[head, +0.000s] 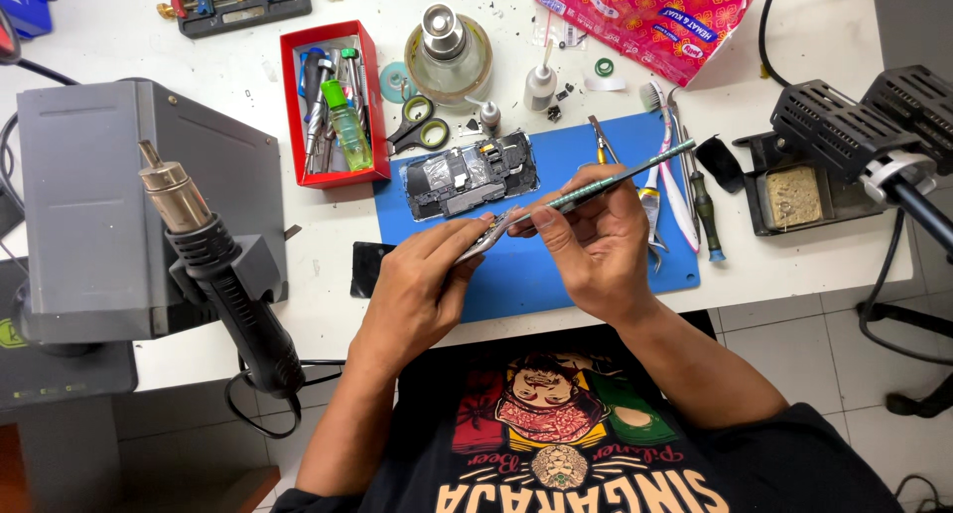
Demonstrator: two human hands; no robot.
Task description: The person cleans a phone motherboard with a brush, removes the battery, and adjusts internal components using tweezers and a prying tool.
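Note:
My left hand [422, 290] pinches a small silvery metal part [488, 237] over the blue work mat [556, 275]. My right hand [591, 240] holds a long thin green-handled tool [635, 173], its tip meeting the metal part between my fingers. An opened phone [470, 173] with its insides exposed lies on the mat just beyond my hands.
A hot-air gun [213, 265] rests in its grey station [99, 195] at left. A red tray [333, 104] of tools, scissors [422, 126], a glass bottle [449, 56], a brush and screwdrivers [685, 190], a soldering stand [844, 146] and a pink packet [655, 16] surround the mat.

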